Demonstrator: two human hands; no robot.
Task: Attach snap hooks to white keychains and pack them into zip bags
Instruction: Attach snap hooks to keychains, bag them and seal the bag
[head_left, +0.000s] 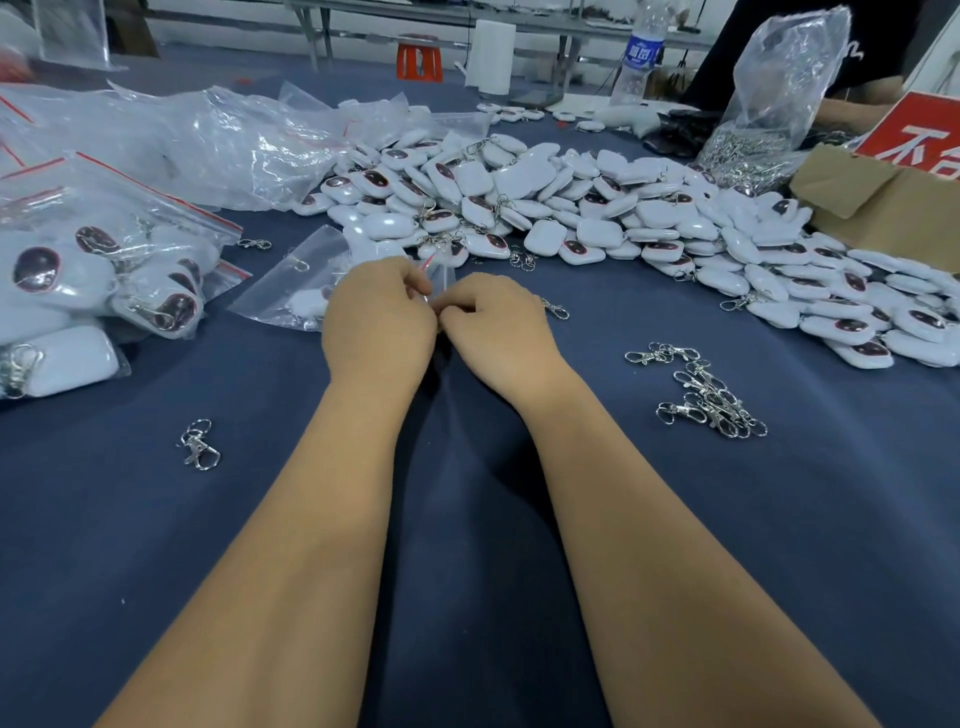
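Head view gives me two bare forearms reaching forward over a dark blue table cover (467, 597). Nearest on the cloth, a single snap hook (200, 447) lies to my left and a small cluster of silver snap hooks (711, 395) lies to my right, well apart from the hands. My left hand (376, 322) and right hand (498, 325) meet knuckle to knuckle, fingers curled, both pinching the edge of a clear zip bag (306, 288) with a red seal strip; a white shape shows through its film, but I cannot tell whether a hook is attached. Just left, filled zip bags (93, 291) hold white keychains with dark oval faces and silver clips. Beyond the hands spreads a large heap of white keychains (597, 218), glossy rounded squares, some face up showing the dark oval, some blank side up. Farther back sit a cardboard box (883, 202), a plastic bag of hooks (769, 119) and a water bottle (641, 52).
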